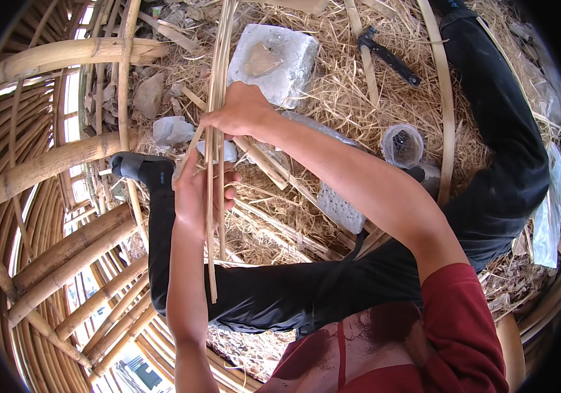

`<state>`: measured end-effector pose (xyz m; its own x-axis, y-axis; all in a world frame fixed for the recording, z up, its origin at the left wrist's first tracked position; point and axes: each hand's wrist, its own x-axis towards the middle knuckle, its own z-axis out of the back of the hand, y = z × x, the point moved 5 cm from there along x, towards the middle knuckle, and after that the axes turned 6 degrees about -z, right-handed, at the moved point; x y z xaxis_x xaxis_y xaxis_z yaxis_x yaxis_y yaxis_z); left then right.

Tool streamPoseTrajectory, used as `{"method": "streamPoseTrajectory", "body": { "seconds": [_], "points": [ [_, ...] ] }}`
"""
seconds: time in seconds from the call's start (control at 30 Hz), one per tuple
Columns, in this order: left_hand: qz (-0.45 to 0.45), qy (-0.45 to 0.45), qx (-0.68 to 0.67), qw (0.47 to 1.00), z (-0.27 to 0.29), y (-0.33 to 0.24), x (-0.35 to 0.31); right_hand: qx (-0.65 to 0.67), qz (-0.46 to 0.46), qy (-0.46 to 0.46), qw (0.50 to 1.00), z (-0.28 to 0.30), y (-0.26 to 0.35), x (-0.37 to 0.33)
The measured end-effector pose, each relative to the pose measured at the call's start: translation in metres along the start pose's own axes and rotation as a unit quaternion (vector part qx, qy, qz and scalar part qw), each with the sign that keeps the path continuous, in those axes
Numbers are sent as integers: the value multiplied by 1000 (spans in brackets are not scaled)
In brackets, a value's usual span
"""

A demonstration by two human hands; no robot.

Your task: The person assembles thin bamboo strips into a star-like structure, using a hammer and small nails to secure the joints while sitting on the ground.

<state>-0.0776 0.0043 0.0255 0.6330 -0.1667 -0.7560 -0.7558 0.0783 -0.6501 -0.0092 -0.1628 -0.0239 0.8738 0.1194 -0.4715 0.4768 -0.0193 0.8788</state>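
A bundle of long, thin bamboo strips (223, 49) stands nearly lengthwise before me, running from the top edge down past my hands. My right hand (242, 112) is closed around the bundle, its thumb side on the left. Just below, my left hand (192, 193) is turned palm up behind the strips' lower ends. Its thumb points upward and its fingers are loosely bent and apart; the strips cross in front of the palm without a closed grip. The strips' lower tips hang above my left leg (261, 291).
A pale stone block (297, 56) lies beyond my right hand on shavings. Right of it are a black-handled tool (392, 59), a clear plastic cup (402, 145) and a grey pitted block (341, 206). Bamboo poles (64, 56) frame the left; a plastic bag (548, 209) lies far right.
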Motion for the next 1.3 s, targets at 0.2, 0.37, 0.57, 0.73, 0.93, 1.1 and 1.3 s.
{"method": "streamPoseTrajectory", "body": {
  "seconds": [0.2,0.37,0.57,0.73,0.93,1.1,1.3],
  "points": [
    [-34,46,-43,997,-5,24,24,-41,-12,8,999,5,-20,3],
    [-51,-3,30,998,-46,57,27,94,-3,87,992,11,-64,9],
    [-126,-16,53,990,-65,71,68,106,1,63,992,35,-68,15],
    [-129,-4,-14,991,-62,83,117,-42,-22,-30,998,66,-75,41],
    [-140,19,-28,990,-78,81,145,-151,19,-195,969,112,-79,40],
    [-150,11,-66,986,-66,72,158,-105,45,-285,952,169,-98,-24],
    [-141,18,-106,984,-71,66,175,-377,-2,-335,864,224,-124,-113]
  ]
}}
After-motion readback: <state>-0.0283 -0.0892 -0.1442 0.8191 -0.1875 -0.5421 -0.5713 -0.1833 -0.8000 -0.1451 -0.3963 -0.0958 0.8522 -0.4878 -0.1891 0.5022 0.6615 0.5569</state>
